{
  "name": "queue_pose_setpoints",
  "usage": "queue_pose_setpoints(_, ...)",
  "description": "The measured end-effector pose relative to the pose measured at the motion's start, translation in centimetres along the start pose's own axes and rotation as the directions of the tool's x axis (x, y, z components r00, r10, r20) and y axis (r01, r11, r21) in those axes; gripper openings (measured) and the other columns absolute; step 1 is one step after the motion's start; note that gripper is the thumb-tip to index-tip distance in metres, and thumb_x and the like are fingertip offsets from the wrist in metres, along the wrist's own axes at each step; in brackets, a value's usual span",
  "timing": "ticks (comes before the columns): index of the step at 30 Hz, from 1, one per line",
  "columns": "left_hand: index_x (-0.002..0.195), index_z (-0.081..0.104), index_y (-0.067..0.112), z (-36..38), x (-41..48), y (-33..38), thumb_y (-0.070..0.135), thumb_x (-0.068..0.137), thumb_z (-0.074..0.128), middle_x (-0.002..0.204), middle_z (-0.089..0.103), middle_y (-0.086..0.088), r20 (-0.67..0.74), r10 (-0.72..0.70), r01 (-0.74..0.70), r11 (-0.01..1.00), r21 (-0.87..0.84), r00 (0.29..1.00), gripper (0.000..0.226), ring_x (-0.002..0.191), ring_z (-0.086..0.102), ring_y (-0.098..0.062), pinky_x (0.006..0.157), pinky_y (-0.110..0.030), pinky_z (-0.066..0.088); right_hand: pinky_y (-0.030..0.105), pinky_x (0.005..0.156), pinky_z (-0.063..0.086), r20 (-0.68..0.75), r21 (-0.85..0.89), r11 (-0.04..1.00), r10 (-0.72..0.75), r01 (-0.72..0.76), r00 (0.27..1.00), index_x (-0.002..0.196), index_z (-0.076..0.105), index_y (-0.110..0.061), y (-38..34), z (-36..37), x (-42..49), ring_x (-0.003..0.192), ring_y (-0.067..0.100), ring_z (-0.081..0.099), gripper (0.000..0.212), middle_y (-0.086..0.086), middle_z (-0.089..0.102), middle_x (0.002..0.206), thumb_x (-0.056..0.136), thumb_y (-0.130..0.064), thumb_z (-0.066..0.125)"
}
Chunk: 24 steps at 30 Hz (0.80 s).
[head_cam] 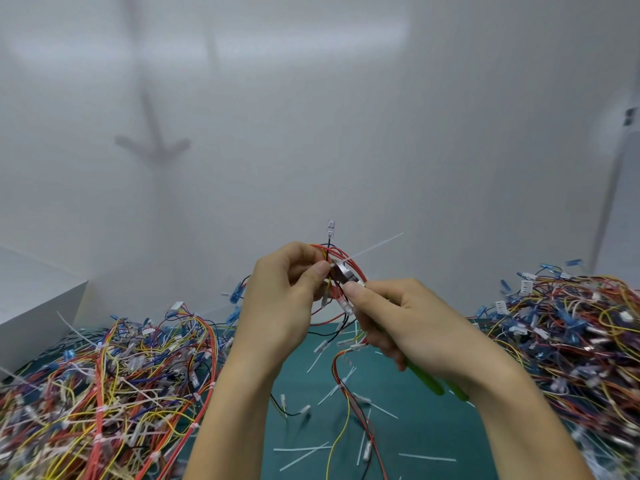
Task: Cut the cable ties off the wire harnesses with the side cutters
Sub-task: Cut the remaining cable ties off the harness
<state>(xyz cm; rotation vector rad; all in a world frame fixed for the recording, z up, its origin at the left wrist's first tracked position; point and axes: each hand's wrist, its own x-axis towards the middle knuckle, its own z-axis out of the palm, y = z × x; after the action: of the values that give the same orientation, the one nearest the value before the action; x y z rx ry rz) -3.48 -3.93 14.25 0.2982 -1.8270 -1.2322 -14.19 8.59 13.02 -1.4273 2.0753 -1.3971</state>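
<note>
**On the green mat, cutters at the tie**

A green cutting mat [426, 431] lies before a plain white wall, with a heap of still-tied harnesses [104, 393] on its left and a second heap [571, 334] on its right. Snipped tie offcuts [301, 448] litter the middle.

Above the mat, the left hand [284, 299] pinches a red, yellow and black wire harness [341, 254], finger and thumb closed on the bundle. The right hand [408, 323] is wrapped round the green-handled side cutters [426, 379], whose metal head sits against the bundle, right beside the left fingertips. The cable tie [375, 244] juts up and to the right from that spot.

Whether the blades enclose only the tie cannot be told. The likely risk is nicking a wire's insulation, since the tie lies tight on the bundle. The left fingertips are also close to the blades, and the cut tail may fly off.
</note>
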Motion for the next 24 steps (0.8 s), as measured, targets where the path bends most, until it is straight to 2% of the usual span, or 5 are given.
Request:
queue_pose_setpoints(4, 0.083, 0.064, 0.008, 0.1, 0.0, 0.2, 0.001, 0.094, 0.059, 0.083, 0.074, -0.011, -0.004, 0.014, -0.014, 1.0, -0.002, 1.0, 0.014, 0.068, 0.067, -0.017, 0.074, -0.036, 0.058, 0.031, 0.048, 0.044, 0.035, 0.052, 0.998, 0.021, -0.023, 0.999, 0.066, 0.056, -0.022, -0.1, -0.1, 0.0, 0.048, 0.013, 0.044, 0.051, -0.007, 0.047, 0.051, 0.094, -0.063, 0.047)
queue_pose_setpoints(8, 0.084, 0.065, 0.007, 0.0, 0.0, 0.2, 0.003, 0.094, 0.06, 0.08, 0.074, -0.009, -0.009, 0.007, -0.007, 1.0, -0.001, 1.0, 0.012, 0.07, 0.069, -0.023, 0.075, -0.04, 0.058, 0.033, 0.047, 0.044, 0.009, 0.013, 1.0, 0.012, -0.012, 1.0, 0.066, 0.057, -0.022, -0.2, 0.0, -0.1, 0.048, 0.013, 0.045, 0.053, -0.008, 0.049, 0.05, 0.088, -0.069, 0.046)
queue_pose_setpoints(12, 0.083, 0.066, 0.009, 0.1, 0.0, 0.1, 0.005, 0.094, 0.061, 0.075, 0.075, -0.004, -0.018, -0.008, 0.009, 1.0, 0.029, 1.0, 0.012, 0.064, 0.068, -0.014, 0.076, -0.042, 0.059, 0.029, 0.053, 0.038, -0.066, -0.133, 0.991, -0.027, 0.018, 0.997, 0.07, 0.056, -0.02, -0.4, -0.1, -0.2, 0.048, 0.008, 0.042, 0.054, -0.007, 0.048, 0.053, 0.089, -0.069, 0.046)
queue_pose_setpoints(17, 0.083, 0.067, 0.012, 0.1, -0.1, 0.2, 0.008, 0.094, 0.061, 0.074, 0.075, -0.002, -0.02, -0.02, 0.021, 0.998, 0.053, 1.0, 0.013, 0.062, 0.068, -0.012, 0.078, -0.046, 0.059, 0.026, 0.051, 0.029, -0.141, -0.305, 0.952, -0.044, -0.001, 0.989, 0.082, 0.065, -0.022, -1.0, -0.5, -0.6, 0.045, 0.006, 0.042, 0.055, -0.01, 0.047, 0.048, 0.086, -0.071, 0.043)
queue_pose_setpoints(24, 0.081, 0.067, 0.014, -0.1, -0.1, 0.2, 0.009, 0.094, 0.061, 0.071, 0.075, 0.001, -0.015, -0.029, 0.029, 0.998, 0.06, 0.999, 0.015, 0.058, 0.067, -0.009, 0.075, -0.042, 0.058, 0.029, 0.053, 0.03, -0.14, -0.349, 0.937, -0.056, 0.003, 0.989, 0.067, 0.057, -0.036, -1.2, -0.5, -0.7, 0.047, 0.006, 0.044, 0.043, -0.013, 0.05, 0.047, 0.087, -0.071, 0.042)
